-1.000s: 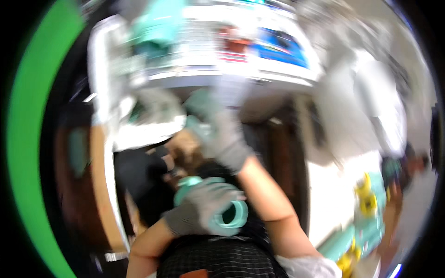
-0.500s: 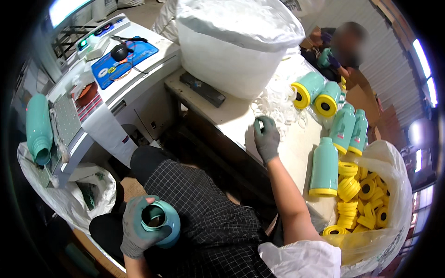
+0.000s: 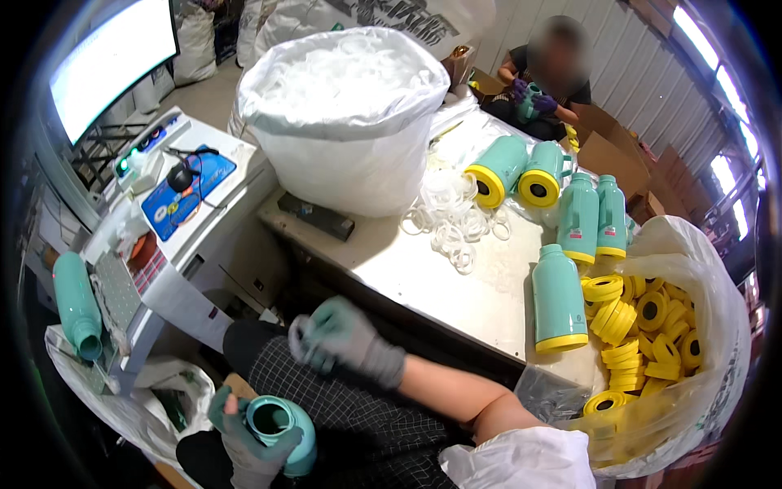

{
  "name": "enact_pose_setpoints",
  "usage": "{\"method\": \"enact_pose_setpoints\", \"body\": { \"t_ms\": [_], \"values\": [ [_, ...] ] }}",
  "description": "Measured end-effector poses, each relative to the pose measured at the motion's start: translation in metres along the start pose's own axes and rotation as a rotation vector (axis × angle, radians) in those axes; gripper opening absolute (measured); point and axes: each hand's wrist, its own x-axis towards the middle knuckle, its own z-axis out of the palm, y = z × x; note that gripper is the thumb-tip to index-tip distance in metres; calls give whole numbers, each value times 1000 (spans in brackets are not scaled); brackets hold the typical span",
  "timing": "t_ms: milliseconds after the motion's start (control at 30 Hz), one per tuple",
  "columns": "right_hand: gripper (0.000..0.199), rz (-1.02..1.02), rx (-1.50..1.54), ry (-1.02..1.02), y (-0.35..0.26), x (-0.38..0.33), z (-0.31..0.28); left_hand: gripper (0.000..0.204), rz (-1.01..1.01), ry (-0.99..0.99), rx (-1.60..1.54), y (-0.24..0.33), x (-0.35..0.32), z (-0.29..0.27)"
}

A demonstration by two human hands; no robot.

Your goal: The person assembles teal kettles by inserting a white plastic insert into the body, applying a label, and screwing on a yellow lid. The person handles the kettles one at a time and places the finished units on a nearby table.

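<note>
My left hand [image 3: 248, 447], in a grey and green glove, grips a mint-green flask body [image 3: 298, 440] on my lap. Its open mouth points up, and something darker shows inside. Close to it, above my checked apron [image 3: 366, 416], my right hand [image 3: 346, 341] pinches a pale translucent ring [image 3: 299, 341], partly hidden by the fingers and a little blurred. On the worktable lies a heap of similar white rings [image 3: 456, 216]. A mint-green flask with a yellow base [image 3: 560, 297] stands at the table's near right.
A large white sack [image 3: 338, 155] full of rings stands behind a dark bar [image 3: 316, 217]. More flasks [image 3: 578, 216] are at the right, beside a bag of yellow bases [image 3: 627, 326]. A desk with a monitor [image 3: 114, 65] is left. A co-worker [image 3: 542, 90] sits far right.
My right hand has come from the ring heap on the table back to my lap, near the flask mouth, with a ring in its fingers. The left hand still holds the flask body.
</note>
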Motion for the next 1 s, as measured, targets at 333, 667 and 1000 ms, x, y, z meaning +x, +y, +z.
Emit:
{"method": "enact_pose_setpoints", "body": {
  "t_ms": [333, 667, 1000],
  "values": [
    [31, 150, 367, -207, 57, -17, 56, 73, 138, 37, 75, 15, -2, -12],
    [32, -211, -280, -137, 75, -26, 65, 50, 314, -69, 145, 8, 13, -16],
    [35, -948, -1113, -566, 38, -11, 60, 45, 238, -36, 106, 21, 19, -23]
  ]
}}
